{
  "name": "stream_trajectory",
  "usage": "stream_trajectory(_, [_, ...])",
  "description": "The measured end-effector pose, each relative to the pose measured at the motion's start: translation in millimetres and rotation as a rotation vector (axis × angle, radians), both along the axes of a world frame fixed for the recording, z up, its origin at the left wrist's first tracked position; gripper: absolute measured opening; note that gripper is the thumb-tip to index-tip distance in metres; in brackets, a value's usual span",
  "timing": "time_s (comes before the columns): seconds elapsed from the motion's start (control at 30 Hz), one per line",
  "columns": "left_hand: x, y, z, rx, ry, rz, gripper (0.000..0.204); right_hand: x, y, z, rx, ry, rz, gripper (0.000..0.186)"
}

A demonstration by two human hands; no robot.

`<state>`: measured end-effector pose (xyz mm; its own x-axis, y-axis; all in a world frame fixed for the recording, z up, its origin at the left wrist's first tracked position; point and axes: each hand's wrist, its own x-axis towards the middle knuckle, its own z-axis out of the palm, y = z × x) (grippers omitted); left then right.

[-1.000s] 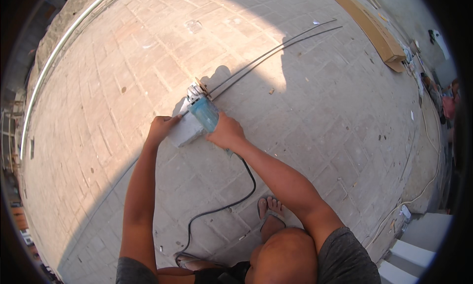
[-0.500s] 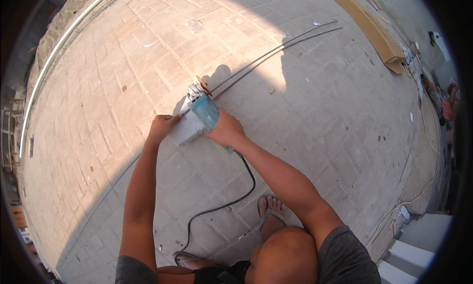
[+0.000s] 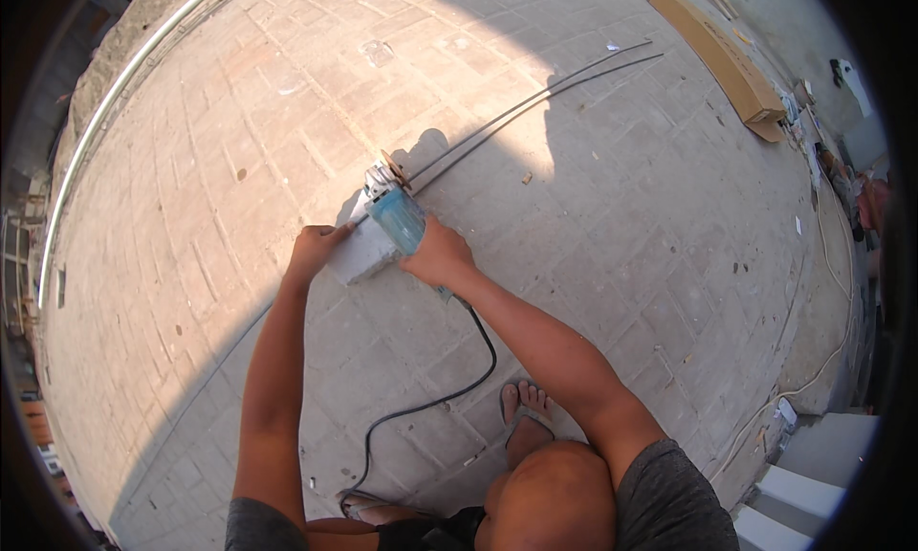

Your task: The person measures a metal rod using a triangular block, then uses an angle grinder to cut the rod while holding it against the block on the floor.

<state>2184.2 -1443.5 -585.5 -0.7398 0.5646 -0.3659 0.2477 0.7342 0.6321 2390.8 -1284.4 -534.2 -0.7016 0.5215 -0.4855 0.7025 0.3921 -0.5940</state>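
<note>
Your right hand [image 3: 438, 254] is wrapped around the rear of a blue angle grinder [image 3: 394, 214], fingers closed on its body, with the tool pointing away from you and its disc [image 3: 394, 170] at the far end, right where two long thin metal rods [image 3: 535, 97] begin. Those rods lie side by side on the paved floor [image 3: 612, 226] and run off toward the upper right, crossing from shade into sun. Your left hand [image 3: 314, 250] presses down on a pale grey block [image 3: 361, 250] that sits just beside the grinder and under its front part; the fingers lie flat on the block's near edge rather than curling round it, so it is holding by pressure, not by a full grasp. A black power cable [image 3: 449, 393] leaves the back of the grinder below your right wrist and loops down across the pavers toward your legs. Your bare foot [image 3: 524, 412] in a sandal rests on the floor near the cable's curve. Far off at the upper right lies a long cardboard box [image 3: 717, 58], well apart from the work.
</note>
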Motion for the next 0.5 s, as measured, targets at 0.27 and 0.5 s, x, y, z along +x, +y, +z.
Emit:
stream_trajectory(0.27, [1.0, -0.4, 0.9, -0.001, 0.008, -0.011, 0.064, 0.2, -0.5, 0.2, 0.013, -0.006, -0.020, 0.076])
stream_trajectory(0.5, [1.6, -0.9, 0.7, 0.011, -0.002, -0.004, 0.063, -1.1, -0.6, 0.7, 0.010, -0.006, -0.008, 0.077])
